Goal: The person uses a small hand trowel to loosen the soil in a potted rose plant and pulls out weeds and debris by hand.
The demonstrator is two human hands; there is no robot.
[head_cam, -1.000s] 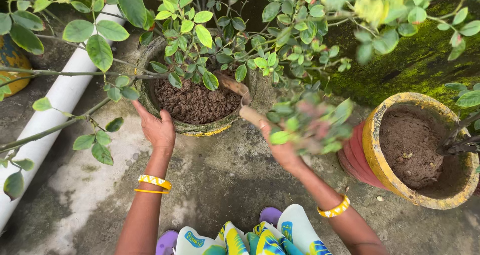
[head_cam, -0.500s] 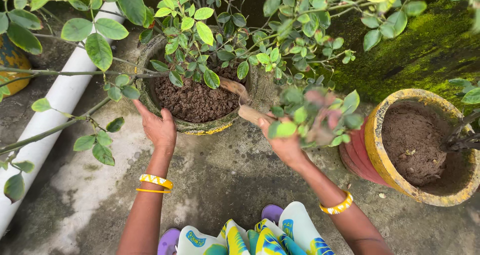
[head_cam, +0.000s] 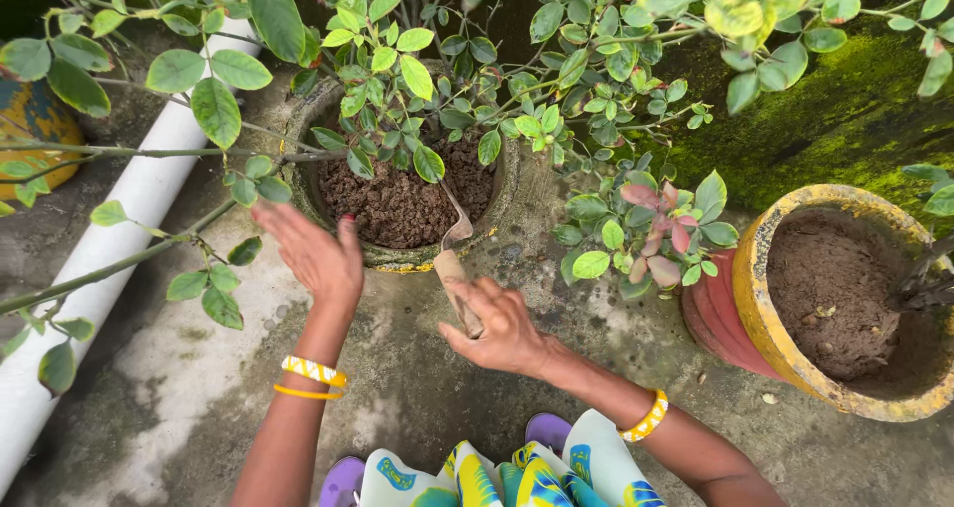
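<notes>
— What are the hands doing?

— The right hand (head_cam: pixel 502 330) is closed around the wooden handle of a small trowel (head_cam: pixel 455 268). Its metal blade rests on the near rim of the weathered pot (head_cam: pixel 397 259), tip in the brown, crumbly soil (head_cam: pixel 397 204). The left hand (head_cam: pixel 313 253) is open, fingers spread, hovering just beside the pot's near-left rim; whether it touches I cannot tell.

— Any labels or packages?

— None that I can make out.

— What is hidden?

— Leaves cover the pot's far rim. A yellow-rimmed pot (head_cam: pixel 755 308) stands at the right, cut off by the edge; a white pipe (head_cam: pixel 129 209) runs along the left of the concrete floor (head_cam: pixel 437 398).
</notes>
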